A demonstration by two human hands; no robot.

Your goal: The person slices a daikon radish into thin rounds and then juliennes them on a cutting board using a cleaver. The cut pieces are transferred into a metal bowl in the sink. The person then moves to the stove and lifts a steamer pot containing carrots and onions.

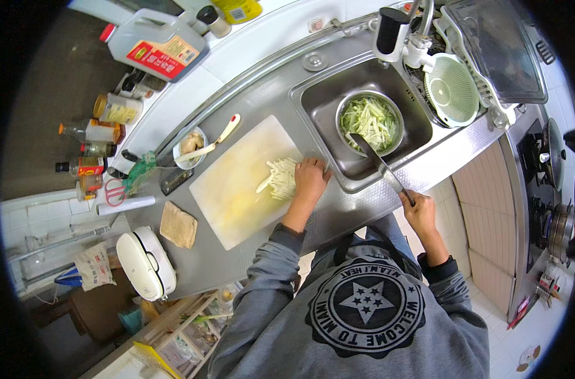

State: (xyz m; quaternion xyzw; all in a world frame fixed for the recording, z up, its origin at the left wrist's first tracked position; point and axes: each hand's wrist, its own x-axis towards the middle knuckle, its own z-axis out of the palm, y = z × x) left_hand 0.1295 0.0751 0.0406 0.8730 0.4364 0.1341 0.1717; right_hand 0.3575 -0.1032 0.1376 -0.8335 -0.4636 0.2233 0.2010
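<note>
My right hand (419,211) grips the handle of a kitchen knife (383,166), its blade reaching over the near rim of a metal bowl (399,137). Pale green vegetable strips (369,121) fill that bowl, which stands in the sink. At the right edge of a white cutting board (230,184), my left hand (312,177) rests against a pile of pale cut strips (280,180). Its fingertips are partly hidden, so whether it holds any strips cannot be told. A peeler or knife with a cream handle (229,129) lies across a small bowl (177,150) left of the board.
The steel sink (315,106) has a faucet (417,52) at its back right, beside a green colander (450,87). A folded cloth (178,225), a dark sharpener-like object (177,181) and a white appliance (145,263) are left of the board. Bottles and a large jug (157,45) line the ledge.
</note>
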